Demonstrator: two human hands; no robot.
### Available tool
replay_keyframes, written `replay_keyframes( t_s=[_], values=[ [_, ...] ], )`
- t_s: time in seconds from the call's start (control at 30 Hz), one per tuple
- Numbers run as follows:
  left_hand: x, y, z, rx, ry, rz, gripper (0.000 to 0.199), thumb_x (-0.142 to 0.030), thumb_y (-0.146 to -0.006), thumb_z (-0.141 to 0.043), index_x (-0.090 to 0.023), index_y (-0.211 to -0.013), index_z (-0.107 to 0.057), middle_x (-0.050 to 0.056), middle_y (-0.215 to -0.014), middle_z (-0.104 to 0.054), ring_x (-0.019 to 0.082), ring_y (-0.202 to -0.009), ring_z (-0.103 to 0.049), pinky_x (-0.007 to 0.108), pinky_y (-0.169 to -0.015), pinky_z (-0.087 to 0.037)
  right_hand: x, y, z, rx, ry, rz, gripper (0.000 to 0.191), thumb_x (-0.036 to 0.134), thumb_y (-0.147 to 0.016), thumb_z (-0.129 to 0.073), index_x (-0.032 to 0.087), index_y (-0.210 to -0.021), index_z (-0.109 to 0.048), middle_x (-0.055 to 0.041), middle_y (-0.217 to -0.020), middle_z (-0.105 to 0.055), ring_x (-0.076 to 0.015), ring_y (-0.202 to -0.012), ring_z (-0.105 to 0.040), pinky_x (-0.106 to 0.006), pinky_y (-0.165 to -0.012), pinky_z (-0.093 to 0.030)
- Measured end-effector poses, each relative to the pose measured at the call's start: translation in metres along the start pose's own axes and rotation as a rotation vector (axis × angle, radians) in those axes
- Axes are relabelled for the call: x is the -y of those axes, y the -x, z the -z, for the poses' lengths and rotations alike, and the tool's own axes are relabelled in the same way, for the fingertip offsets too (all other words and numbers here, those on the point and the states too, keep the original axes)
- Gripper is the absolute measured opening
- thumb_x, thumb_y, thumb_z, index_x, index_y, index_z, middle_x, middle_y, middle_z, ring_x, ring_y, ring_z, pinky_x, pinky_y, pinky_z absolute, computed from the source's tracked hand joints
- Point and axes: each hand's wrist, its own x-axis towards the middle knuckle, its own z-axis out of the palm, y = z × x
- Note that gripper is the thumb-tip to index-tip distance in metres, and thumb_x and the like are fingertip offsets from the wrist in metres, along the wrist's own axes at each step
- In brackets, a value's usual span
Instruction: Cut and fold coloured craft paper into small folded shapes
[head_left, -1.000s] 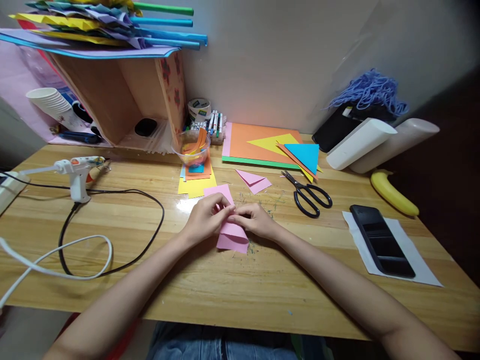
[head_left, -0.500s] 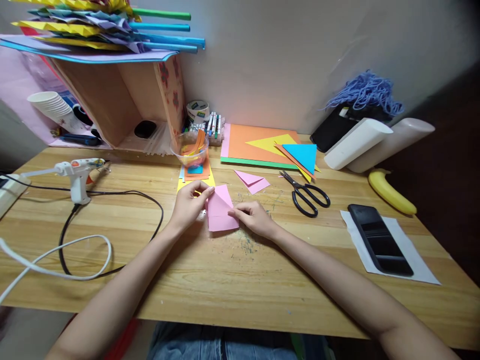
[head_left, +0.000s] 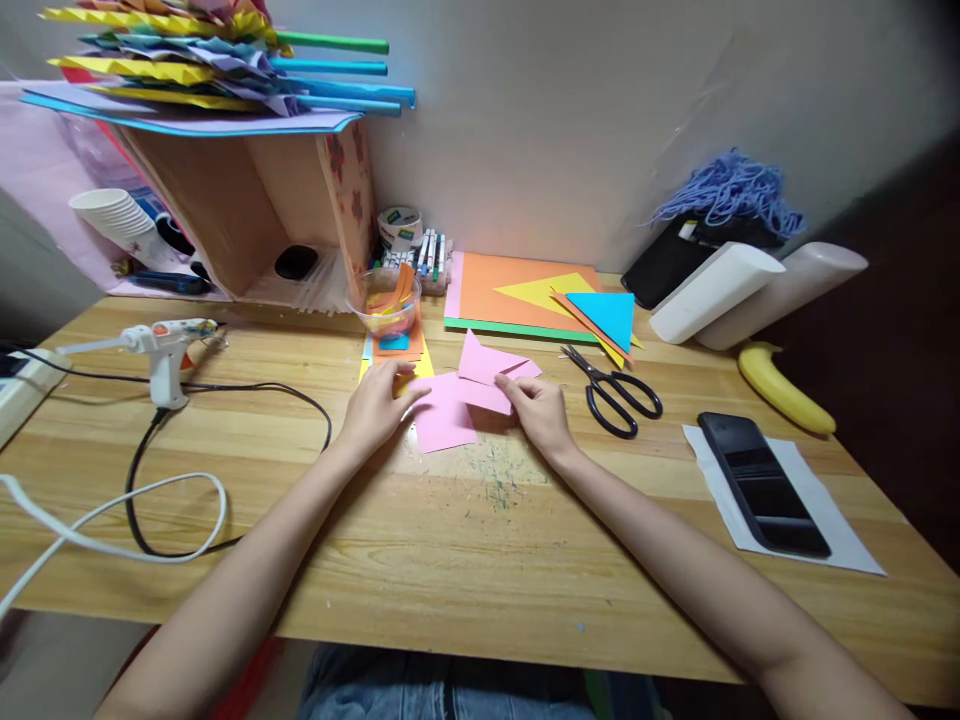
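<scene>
My right hand (head_left: 541, 412) pinches a folded pink paper piece (head_left: 484, 393) between thumb and fingers, a little above the table. Part of another pink folded paper (head_left: 525, 368) shows behind it. To the left, a pink paper square (head_left: 446, 420) lies near my left hand (head_left: 377, 408). The left thumb rests at this square's upper left corner, with the fingers apart from the thumb. Right of my right hand are black-handled scissors (head_left: 611, 390), blades slightly parted. Beyond my left hand, a clear plastic cup (head_left: 384, 305) of paper strips stands on orange and yellow papers.
Coloured sheets (head_left: 480, 285) and cut triangles (head_left: 607, 315) lie at the back. A glue gun (head_left: 166, 362) with cables stands left, before an open cardboard box (head_left: 349, 200). On the right are a banana (head_left: 784, 388), a phone (head_left: 761, 485) on white paper and white rolls (head_left: 716, 290).
The pink papers have come apart: my right hand has moved right and slightly up with the folded piece. The square stays by my left hand, whose pinch has loosened.
</scene>
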Motion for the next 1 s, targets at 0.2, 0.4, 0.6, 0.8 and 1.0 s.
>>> replay_keyframes(
  t_s=[0.2,0.4,0.6,0.8,1.0],
  values=[
    [0.006,0.002,-0.004,0.082,-0.138,-0.029,0.046,-0.037,-0.062,-0.069,-0.018,-0.102,-0.055,0.007,-0.096,-0.058,0.022,-0.088,-0.053,0.031,-0.072,-0.042,-0.009,-0.014,0.012,-0.31,0.147,0.035,0.046,0.047,-0.075,-0.056,0.018,-0.045,-0.037,0.0053,-0.045,-0.033,-0.008,-0.045,-0.03,-0.023,-0.046,-0.025],
    [-0.004,0.004,-0.004,0.204,0.195,0.056,0.028,-0.041,-0.071,-0.058,-0.014,-0.078,-0.061,0.002,-0.071,-0.058,0.015,-0.064,-0.052,0.025,-0.056,-0.038,0.002,-0.004,0.006,-0.198,0.154,0.173,0.028,0.039,-0.08,-0.054,0.017,-0.062,-0.049,0.0035,-0.056,-0.04,-0.01,-0.052,-0.037,-0.023,-0.05,-0.03],
    [-0.023,0.011,-0.006,0.274,0.585,0.117,0.031,-0.042,-0.073,-0.058,-0.013,-0.082,-0.063,0.003,-0.075,-0.062,0.013,-0.065,-0.054,0.023,-0.056,-0.041,0.01,0.01,-0.004,0.119,0.085,0.2,0.02,0.035,-0.072,-0.064,0.018,-0.08,-0.058,-0.0015,-0.073,-0.056,-0.0116,-0.059,-0.047,-0.024,-0.053,-0.037],
    [-0.023,0.014,-0.012,0.245,0.618,0.147,0.026,-0.039,-0.071,-0.061,-0.013,-0.078,-0.06,0.003,-0.073,-0.061,0.013,-0.065,-0.056,0.023,-0.056,-0.045,0.002,0.012,-0.01,0.149,-0.132,-0.028,0.024,0.036,-0.07,-0.065,0.017,-0.061,-0.052,0.0022,-0.056,-0.051,-0.009,-0.047,-0.045,-0.022,-0.045,-0.037],
    [-0.016,0.01,-0.014,0.216,0.647,0.263,0.029,-0.038,-0.065,-0.068,-0.014,-0.077,-0.057,0.003,-0.072,-0.062,0.014,-0.065,-0.058,0.025,-0.058,-0.047,-0.002,0.008,-0.011,0.136,-0.28,-0.151,0.024,0.036,-0.068,-0.066,0.017,-0.06,-0.054,0.0008,-0.058,-0.054,-0.011,-0.051,-0.05,-0.023,-0.047,-0.044]
  ],
)
